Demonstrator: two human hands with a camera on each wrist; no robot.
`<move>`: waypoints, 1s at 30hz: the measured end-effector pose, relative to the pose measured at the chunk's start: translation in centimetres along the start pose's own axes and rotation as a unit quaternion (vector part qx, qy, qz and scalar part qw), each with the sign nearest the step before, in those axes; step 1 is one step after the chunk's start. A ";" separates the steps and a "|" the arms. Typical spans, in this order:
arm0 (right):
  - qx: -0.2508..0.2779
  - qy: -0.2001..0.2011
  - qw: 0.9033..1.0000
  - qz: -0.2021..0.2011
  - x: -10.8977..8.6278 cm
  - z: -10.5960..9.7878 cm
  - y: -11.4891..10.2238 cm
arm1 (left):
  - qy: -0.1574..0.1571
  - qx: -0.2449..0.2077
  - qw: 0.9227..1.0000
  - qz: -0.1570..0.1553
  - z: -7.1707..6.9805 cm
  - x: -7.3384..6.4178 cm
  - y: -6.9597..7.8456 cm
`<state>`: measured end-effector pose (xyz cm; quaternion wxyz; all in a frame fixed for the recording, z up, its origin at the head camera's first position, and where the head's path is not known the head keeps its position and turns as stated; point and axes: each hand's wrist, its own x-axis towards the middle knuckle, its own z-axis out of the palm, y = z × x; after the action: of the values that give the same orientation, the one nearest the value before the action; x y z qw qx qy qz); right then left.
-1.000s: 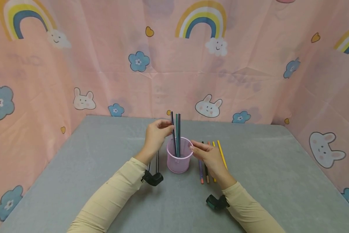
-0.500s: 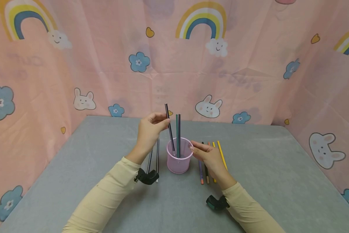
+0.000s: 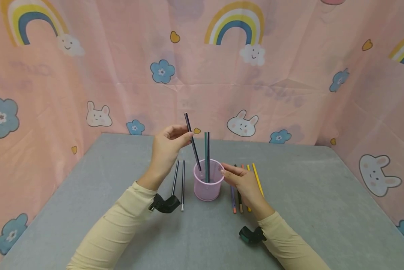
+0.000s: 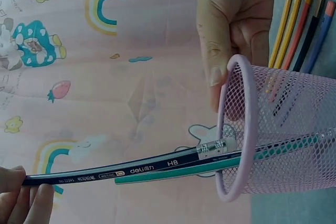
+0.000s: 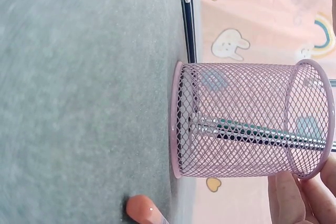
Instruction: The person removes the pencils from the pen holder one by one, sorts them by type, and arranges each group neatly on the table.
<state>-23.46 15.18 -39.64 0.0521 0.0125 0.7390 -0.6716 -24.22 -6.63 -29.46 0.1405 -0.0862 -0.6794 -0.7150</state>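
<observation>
A pink mesh pencil cup (image 3: 206, 192) stands upright on the grey table. My left hand (image 3: 164, 152) pinches a dark blue pencil (image 3: 193, 144) near its upper end. The pencil leans left, and in the left wrist view its white eraser (image 4: 227, 145) is right at the cup's rim. "HB" is printed on its barrel. Inside the cup stand a green pencil (image 3: 206, 153) and a dark pencil (image 3: 209, 157), eraser ends down. With thumb and fingers my right hand (image 3: 245, 185) holds the cup's rim from the right side.
Two dark striped pencils (image 3: 183, 187) lie on the table (image 3: 306, 210) left of the cup. To its right are several others, among them a yellow pencil (image 3: 257, 176), a black pencil (image 3: 240, 204) and a purple pencil (image 3: 233, 202). A pink patterned cloth (image 3: 188, 97) hangs behind.
My left hand has moved up and to the left, drawing the dark blue pencil upward and tilting it further left. My right hand stays at the cup's rim.
</observation>
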 end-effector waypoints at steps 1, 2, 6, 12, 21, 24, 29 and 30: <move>0.001 0.000 1.000 0.000 0.1 0.0 0.0 | 0.000 -0.001 1.000 0.003 -0.1 0.0 0.1; 0.000 0.000 1.000 0.000 0.1 0.0 0.1 | 0.000 -0.004 1.000 0.006 -0.2 0.0 0.2; 0.002 0.001 1.000 -0.002 0.1 0.0 0.1 | 0.007 -0.005 1.000 0.020 -0.8 -0.1 0.4; 0.007 -0.001 1.000 -0.001 0.1 0.0 0.0 | 0.022 -0.007 0.999 0.025 -1.7 -0.2 0.5; 0.008 -0.001 1.000 -0.001 0.0 0.0 0.1 | 0.017 0.040 0.999 0.013 -2.6 -0.1 0.2; 0.010 -0.003 1.000 -0.003 -0.1 -0.1 0.1 | 0.014 0.056 0.998 0.000 -2.9 0.0 0.1; 0.012 -0.008 1.000 -0.008 -0.2 -0.2 0.0 | 0.005 0.081 0.997 -0.009 -3.3 0.2 -0.6; 0.013 -0.008 1.000 -0.008 -0.2 -0.2 0.0 | 0.002 0.087 0.996 -0.012 -3.4 0.3 -0.9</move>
<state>-23.30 15.39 -39.59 0.0526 0.0024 0.7297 -0.6817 -24.56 -10.06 -30.42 0.1401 -0.0641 -0.7397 -0.6550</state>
